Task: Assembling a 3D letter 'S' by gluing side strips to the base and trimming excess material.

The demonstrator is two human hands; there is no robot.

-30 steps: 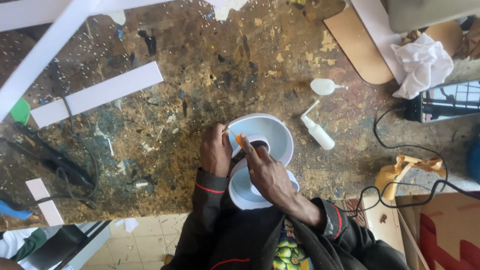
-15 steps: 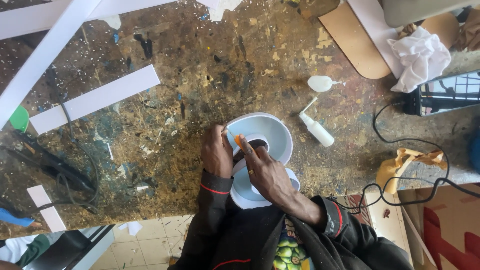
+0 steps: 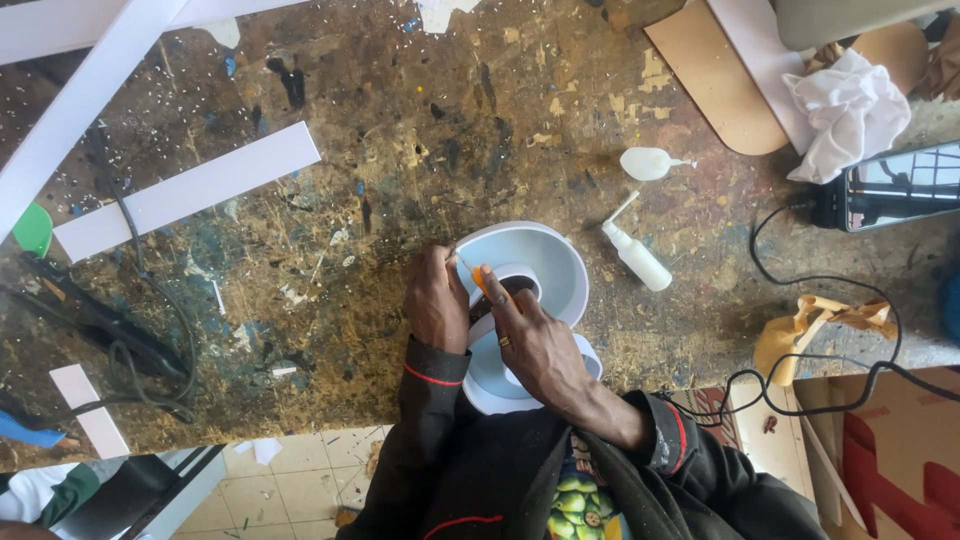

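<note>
A white, curved figure-shaped form (image 3: 545,270) lies on the paint-stained workbench (image 3: 400,150) near its front edge. My left hand (image 3: 436,298) presses on the form's left side and steadies it. My right hand (image 3: 530,335) grips a thin orange-handled cutting tool (image 3: 478,277), its tip touching the inner edge of the form's upper loop. A ring shows on one right finger. The lower loop is partly hidden under my right hand and wrist.
A small white squeeze bottle (image 3: 636,255) and a white teardrop-shaped bottle (image 3: 647,162) lie right of the form. White strips (image 3: 185,190) sit at left, dark cables (image 3: 130,345) beside them. A crumpled white cloth (image 3: 845,110), a phone (image 3: 895,185), a cardboard box (image 3: 880,450) stand right.
Both hands stay on the white form; the tool tip has shifted only slightly along the upper loop's inner edge. The view itself moved a little.
</note>
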